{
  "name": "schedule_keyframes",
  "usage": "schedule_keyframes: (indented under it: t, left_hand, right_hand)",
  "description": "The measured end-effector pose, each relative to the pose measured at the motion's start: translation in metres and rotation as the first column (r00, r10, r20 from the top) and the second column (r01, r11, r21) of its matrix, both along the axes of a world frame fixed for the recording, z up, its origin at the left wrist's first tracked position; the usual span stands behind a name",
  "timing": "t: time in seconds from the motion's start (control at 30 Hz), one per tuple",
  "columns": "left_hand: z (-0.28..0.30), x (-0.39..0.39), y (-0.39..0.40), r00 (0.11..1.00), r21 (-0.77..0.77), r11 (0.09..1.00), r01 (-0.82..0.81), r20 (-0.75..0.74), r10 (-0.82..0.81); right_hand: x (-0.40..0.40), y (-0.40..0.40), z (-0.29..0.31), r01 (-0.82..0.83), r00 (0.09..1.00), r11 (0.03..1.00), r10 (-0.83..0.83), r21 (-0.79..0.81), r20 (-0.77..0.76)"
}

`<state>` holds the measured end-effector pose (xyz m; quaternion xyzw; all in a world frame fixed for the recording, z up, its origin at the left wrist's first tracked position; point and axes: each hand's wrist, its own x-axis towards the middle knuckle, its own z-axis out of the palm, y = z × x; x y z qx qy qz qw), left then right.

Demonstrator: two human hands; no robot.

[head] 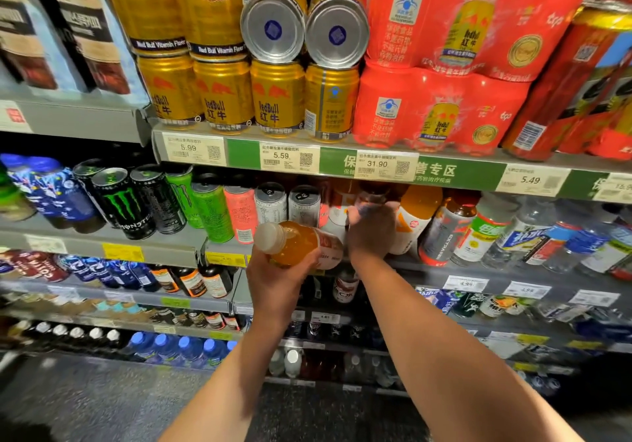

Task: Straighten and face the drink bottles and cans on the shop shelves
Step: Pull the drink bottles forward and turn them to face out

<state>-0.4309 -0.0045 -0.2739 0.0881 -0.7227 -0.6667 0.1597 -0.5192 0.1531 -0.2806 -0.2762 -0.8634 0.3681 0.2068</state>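
Observation:
My left hand (277, 281) grips an orange drink bottle (297, 243) with a white cap, held on its side in front of the middle shelf, cap pointing left. My right hand (371, 233) reaches into that shelf and closes around an upright bottle (374, 198) with a dark cap; most of that bottle is hidden by the hand. More orange bottles (419, 216) stand just right of it. On the shelf above, gold Red Bull cans (225, 96) stand in a row, with two cans (273, 24) lying on their sides, bottoms facing out.
Monster cans (126, 202) and green and pink cans stand left of my hands. Red multipacks (441, 106) fill the upper right. Clear and white bottles (523, 233) lean at the right. Lower shelves hold dark and blue-capped bottles (164, 346). Price tags (290, 157) line the shelf edge.

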Motion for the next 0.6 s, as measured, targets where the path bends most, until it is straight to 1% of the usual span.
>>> schedule_keyframes:
  t: [0.03,0.1,0.2,0.4,0.5,0.6]
  left_hand:
    - [0.001,0.001,0.001,1.0,-0.003,1.0,0.004,-0.005,-0.004]
    - [0.003,0.002,0.004,1.0,-0.007,1.0,0.025,-0.001,-0.025]
    - [0.002,0.003,0.013,0.999,-0.007,0.999,0.051,-0.003,-0.051]
    - [0.002,-0.003,0.038,0.998,-0.06,0.997,0.047,-0.046,-0.049]
    - [0.006,-0.009,0.054,0.998,-0.086,0.996,0.011,-0.067,-0.017]
    - [0.009,-0.017,0.07,0.998,-0.152,0.988,-0.026,-0.062,0.016]
  right_hand:
    - [-0.001,0.002,0.001,-0.011,1.0,1.0,0.011,0.021,-0.01]
    - [0.001,0.004,0.003,0.001,0.997,1.0,0.0,0.017,-0.082]
    - [0.008,0.005,0.003,0.01,0.984,0.997,-0.022,-0.07,-0.175]
    - [0.047,0.033,-0.017,-0.14,0.958,0.984,0.106,-0.109,-0.267]
    - [0.064,0.051,-0.022,-0.219,0.939,0.953,0.147,-0.211,-0.31]
    - [0.076,0.065,-0.025,-0.232,0.938,0.944,0.154,-0.235,-0.311]
